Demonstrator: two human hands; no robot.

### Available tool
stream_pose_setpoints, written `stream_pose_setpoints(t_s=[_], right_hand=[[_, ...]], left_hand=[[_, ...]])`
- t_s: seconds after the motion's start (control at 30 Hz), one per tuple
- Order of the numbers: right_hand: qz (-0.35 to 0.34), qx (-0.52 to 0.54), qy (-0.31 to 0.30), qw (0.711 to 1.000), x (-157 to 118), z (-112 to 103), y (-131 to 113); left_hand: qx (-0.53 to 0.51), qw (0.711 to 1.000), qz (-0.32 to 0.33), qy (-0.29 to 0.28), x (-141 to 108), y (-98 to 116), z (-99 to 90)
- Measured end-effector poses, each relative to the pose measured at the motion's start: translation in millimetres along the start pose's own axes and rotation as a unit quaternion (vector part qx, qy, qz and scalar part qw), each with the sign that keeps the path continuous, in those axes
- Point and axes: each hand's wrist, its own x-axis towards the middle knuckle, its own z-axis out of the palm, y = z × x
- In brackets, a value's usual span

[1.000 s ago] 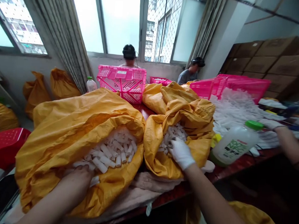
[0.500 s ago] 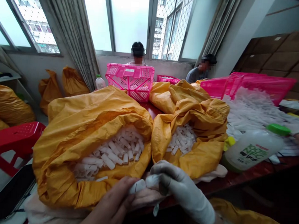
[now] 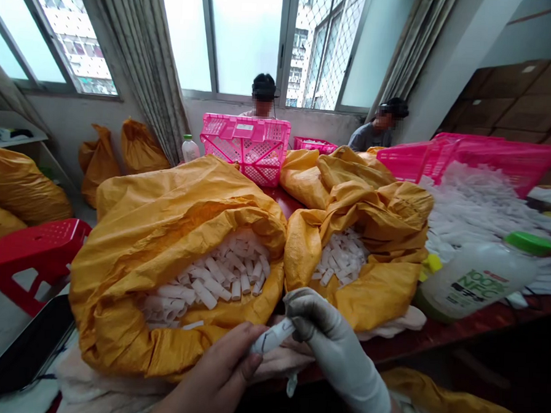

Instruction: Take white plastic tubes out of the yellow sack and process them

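Observation:
Bare and closed, my left hand (image 3: pixel 223 373) pinches one end of a small white tube (image 3: pixel 273 337) with a dark line on it. The tube's other end is between the fingertips of my right hand (image 3: pixel 337 351), which wears a white glove. Behind my left hand, an open yellow sack (image 3: pixel 136 224) holds many short white tubes (image 3: pixel 211 280). A second open yellow sack (image 3: pixel 382 292), beyond my right hand, holds smaller white pieces (image 3: pixel 342 256). White cloth (image 3: pixel 279 362) lies under the hands.
A juice bottle with a green cap (image 3: pixel 479 282) leans at the right, near a heap of clear plastic pieces (image 3: pixel 478 211). Pink baskets (image 3: pixel 246 146) and two people are at the back. A red stool (image 3: pixel 35 258) stands at the left.
The white tube and a white piece, apart before, now appear end to end in one line between my hands. The view has shifted slightly.

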Motion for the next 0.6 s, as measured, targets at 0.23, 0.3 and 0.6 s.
stream_pose_setpoints(t_s=[0.23,0.3,0.6], right_hand=[[0.01,0.131,0.064,0.989,-6.8,31.5,18.4],[0.043,0.202,0.061,0.976,-8.8,40.4,30.1],[0.104,0.286,0.009,0.952,-23.3,64.1,37.8]], left_hand=[[-0.07,0.998,-0.006,0.009,6.2,4.0,14.1],[-0.108,0.993,-0.013,0.035,6.7,1.1,18.9],[-0.582,0.802,-0.107,-0.08,12.3,-8.2,52.7]])
